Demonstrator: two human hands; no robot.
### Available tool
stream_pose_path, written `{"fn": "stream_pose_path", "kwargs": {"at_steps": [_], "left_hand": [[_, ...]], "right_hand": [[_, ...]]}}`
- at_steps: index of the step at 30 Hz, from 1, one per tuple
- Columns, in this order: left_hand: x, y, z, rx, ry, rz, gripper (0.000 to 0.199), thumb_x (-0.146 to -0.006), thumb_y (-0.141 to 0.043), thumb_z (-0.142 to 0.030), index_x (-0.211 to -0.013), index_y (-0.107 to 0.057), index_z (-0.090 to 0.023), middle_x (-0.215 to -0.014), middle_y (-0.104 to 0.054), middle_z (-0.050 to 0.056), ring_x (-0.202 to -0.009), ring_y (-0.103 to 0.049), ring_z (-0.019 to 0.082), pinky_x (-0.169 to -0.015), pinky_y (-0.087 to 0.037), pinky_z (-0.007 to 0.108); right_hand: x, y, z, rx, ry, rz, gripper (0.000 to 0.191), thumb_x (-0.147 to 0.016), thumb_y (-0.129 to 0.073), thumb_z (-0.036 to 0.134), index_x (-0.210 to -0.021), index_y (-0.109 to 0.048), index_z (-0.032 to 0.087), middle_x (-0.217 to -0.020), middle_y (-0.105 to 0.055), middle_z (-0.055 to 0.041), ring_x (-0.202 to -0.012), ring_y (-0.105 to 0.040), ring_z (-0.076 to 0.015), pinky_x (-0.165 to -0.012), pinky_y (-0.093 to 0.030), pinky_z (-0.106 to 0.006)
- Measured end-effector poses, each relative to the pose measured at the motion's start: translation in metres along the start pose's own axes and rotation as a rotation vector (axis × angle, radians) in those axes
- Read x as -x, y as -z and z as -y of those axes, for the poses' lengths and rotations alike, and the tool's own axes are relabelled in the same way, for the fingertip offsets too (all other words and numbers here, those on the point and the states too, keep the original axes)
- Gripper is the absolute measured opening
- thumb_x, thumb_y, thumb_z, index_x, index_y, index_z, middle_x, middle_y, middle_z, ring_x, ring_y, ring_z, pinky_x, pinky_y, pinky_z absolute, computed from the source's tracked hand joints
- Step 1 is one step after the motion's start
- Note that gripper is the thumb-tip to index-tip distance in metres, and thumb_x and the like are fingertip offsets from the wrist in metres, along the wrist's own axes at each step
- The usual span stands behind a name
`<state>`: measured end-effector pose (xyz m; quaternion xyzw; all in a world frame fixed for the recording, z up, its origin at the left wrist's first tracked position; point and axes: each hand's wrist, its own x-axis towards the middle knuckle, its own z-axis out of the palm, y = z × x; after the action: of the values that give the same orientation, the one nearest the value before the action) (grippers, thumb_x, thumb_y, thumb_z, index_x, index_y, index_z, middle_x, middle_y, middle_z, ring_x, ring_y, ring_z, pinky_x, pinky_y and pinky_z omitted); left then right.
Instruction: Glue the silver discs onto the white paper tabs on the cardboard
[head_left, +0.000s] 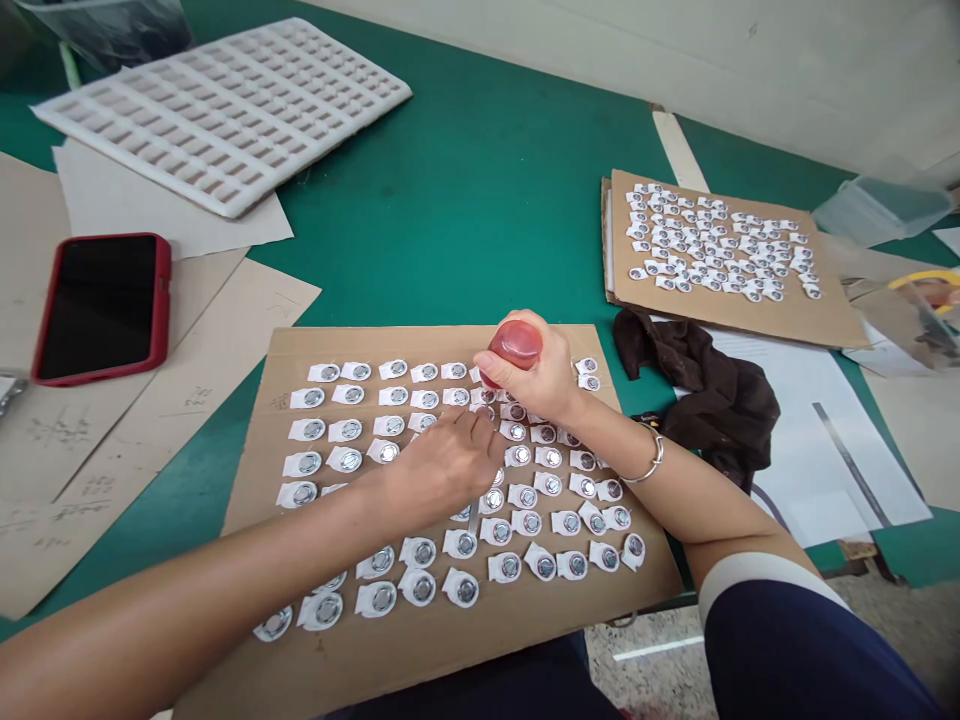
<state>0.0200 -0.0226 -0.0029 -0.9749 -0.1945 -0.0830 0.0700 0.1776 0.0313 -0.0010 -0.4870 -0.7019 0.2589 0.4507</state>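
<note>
My right hand (544,370) is wrapped round a reddish, translucent, round-ended squeeze bottle (516,344), held over the upper right part of a cardboard sheet (337,665). Its lower end is hidden by my hands. Just below and left of it, my left hand (457,455) is closed, fingertips pinched down among small white tabbed pieces with round metallic centres (460,588). What those fingers hold is hidden. A thin grey metal strip (474,516) shows under that hand. Several rows of the white pieces cover the sheet, some behind my forearms.
A red-cased phone (105,308) lies on brown paper at left. Behind it, a white gridded tray (240,110) rests on paper. At right are another cardboard sheet (750,318) with similar pieces, a dark crumpled cloth (705,395) and a clear plastic container (881,210).
</note>
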Motion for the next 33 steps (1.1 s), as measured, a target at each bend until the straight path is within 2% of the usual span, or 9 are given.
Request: {"fn": "stream_pose_path", "kwargs": {"at_steps": [7, 13, 17, 21, 27, 33], "left_hand": [[0.0, 0.001, 0.004, 0.093, 0.05, -0.012, 0.024, -0.066, -0.038, 0.008, -0.069, -0.052, -0.011, -0.063, -0.055, 0.008, -0.059, -0.052, 0.018, -0.056, -0.046, 0.033], [0.002, 0.003, 0.026, 0.568, 0.285, -0.077, 0.015, -0.077, -0.042, -0.004, -0.073, -0.054, -0.012, -0.065, -0.056, 0.003, -0.056, -0.05, 0.012, -0.052, -0.043, 0.025], [0.001, 0.003, 0.035, 0.723, 0.392, -0.142, 0.018, -0.082, -0.042, -0.01, -0.073, -0.057, -0.014, -0.063, -0.058, 0.0, -0.053, -0.051, 0.009, -0.05, -0.039, 0.022], [0.001, 0.002, 0.035, 0.78, 0.444, -0.132, 0.017, -0.083, -0.044, -0.013, -0.074, -0.059, -0.014, -0.065, -0.06, 0.0, -0.054, -0.052, 0.009, -0.051, -0.039, 0.022], [0.002, 0.001, 0.034, 0.773, 0.422, -0.18, 0.017, -0.084, -0.045, -0.016, -0.075, -0.06, -0.014, -0.068, -0.062, 0.002, -0.059, -0.056, 0.011, -0.055, -0.042, 0.023], [0.003, 0.0, 0.035, 0.751, 0.42, -0.155, 0.016, -0.084, -0.046, -0.018, -0.078, -0.06, -0.015, -0.068, -0.062, 0.002, -0.059, -0.056, 0.011, -0.056, -0.043, 0.024]], "right_hand": [[0.0, -0.001, -0.005, -0.019, 0.035, -0.022, 0.029, -0.065, -0.07, 0.039, -0.075, -0.05, 0.02, -0.067, -0.055, 0.0032, -0.058, -0.05, -0.0095, -0.058, -0.044, -0.026], [-0.001, 0.0, -0.005, -0.009, 0.035, -0.018, 0.029, -0.065, -0.07, 0.04, -0.075, -0.05, 0.021, -0.067, -0.054, 0.0032, -0.06, -0.05, -0.0099, -0.059, -0.043, -0.027], [-0.002, 0.0, -0.006, -0.013, 0.023, -0.013, 0.03, -0.065, -0.07, 0.04, -0.075, -0.05, 0.021, -0.067, -0.053, 0.0034, -0.059, -0.049, -0.0098, -0.059, -0.043, -0.027], [-0.002, 0.0, -0.007, -0.007, 0.029, -0.021, 0.029, -0.066, -0.069, 0.041, -0.075, -0.05, 0.02, -0.067, -0.053, 0.0033, -0.06, -0.049, -0.0101, -0.06, -0.042, -0.027], [-0.002, 0.0, -0.007, 0.017, 0.035, -0.033, 0.029, -0.066, -0.068, 0.042, -0.074, -0.049, 0.02, -0.066, -0.053, 0.0034, -0.059, -0.049, -0.0103, -0.06, -0.042, -0.027], [-0.002, 0.002, -0.007, 0.038, 0.047, -0.046, 0.028, -0.067, -0.068, 0.041, -0.074, -0.05, 0.02, -0.067, -0.054, 0.0029, -0.059, -0.05, -0.0106, -0.06, -0.043, -0.028]]}}
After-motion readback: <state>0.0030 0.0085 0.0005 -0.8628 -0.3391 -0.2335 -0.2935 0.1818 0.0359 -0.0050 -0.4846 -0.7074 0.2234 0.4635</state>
